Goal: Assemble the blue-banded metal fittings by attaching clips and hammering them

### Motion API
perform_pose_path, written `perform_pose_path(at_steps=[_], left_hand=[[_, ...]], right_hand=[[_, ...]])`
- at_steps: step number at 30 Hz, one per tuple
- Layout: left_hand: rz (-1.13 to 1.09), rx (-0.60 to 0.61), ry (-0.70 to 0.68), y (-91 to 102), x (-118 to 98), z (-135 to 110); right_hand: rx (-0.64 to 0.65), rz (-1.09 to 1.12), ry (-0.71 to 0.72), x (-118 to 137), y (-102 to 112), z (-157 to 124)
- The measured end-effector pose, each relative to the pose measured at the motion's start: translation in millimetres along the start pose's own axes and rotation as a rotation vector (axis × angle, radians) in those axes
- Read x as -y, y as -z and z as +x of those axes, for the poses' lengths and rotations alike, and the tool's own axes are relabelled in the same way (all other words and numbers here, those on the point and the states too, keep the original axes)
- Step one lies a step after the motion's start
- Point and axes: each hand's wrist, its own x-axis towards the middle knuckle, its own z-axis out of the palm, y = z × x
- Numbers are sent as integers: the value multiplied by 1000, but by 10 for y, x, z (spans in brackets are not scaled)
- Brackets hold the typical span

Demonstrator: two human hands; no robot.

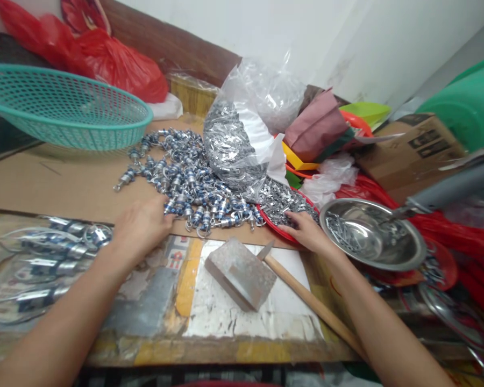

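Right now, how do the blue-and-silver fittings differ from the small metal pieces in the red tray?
The blue-and-silver fittings have blue bands; the small metal pieces look plain silver-grey. Each fitting is chunky and roughly cylindrical; each piece looks smaller and flatter. The piled fittings lie on cardboard; the pieces lie in the red tray at the right hand. Both look shiny.

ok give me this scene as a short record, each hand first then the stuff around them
left hand: at the pile of blue-and-silver parts, grip unclear
right hand: at the small metal pieces in the red tray
between forearms: metal block, wooden-handled tool
beside pile: clear bag of metal pieces
far left: teal basket
right: steel bowl
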Motion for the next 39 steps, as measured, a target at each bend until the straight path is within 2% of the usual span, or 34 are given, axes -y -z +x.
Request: perform_pose_path(at_steps=[2, 5, 8, 9, 12, 14, 16, 20, 23, 25, 31, 35, 39], left_hand=[[138, -39, 20, -5, -32, 39], [284, -129, -13, 93, -126, -50], [244, -206, -98, 163, -275, -253], [148, -185, -131, 149, -321, -334], [-158, 139, -276, -14, -405, -582], [-269, 308, -312, -168, -408, -731], [-337, 330, -302, -297, -378, -845], [-368, 304, -291, -414, -288, -938], [-369, 354, -310, -435, -252, -928], [-380, 381, -310, -443, -246, -913], [-389, 385, -305, -446, -254, -898], [-399, 290, -309, -460, -268, -911], [-459, 189, -240, -476, -288, -939]], right_hand=[[37, 3, -19, -54, -76, 91], [24, 20, -59, -82, -149, 78], [-33, 60, -105, -110, -161, 25], [-58, 78, -119, -124, -151, 16], [-142, 137, -139, -132, -81, -5], [-207, 189, -133, -50, -4, -51], [-247, 265, -113, 146, 79, -157], [-190, 439, -15, 789, 173, -532], [-23, 658, 221, 1201, 144, -809], [36, 757, 318, 1340, 102, -920], [-4, 730, 408, 1367, 48, -978], [-63, 651, 494, 1345, 51, -989], [-81, 595, 552, 1334, 54, -1020]])
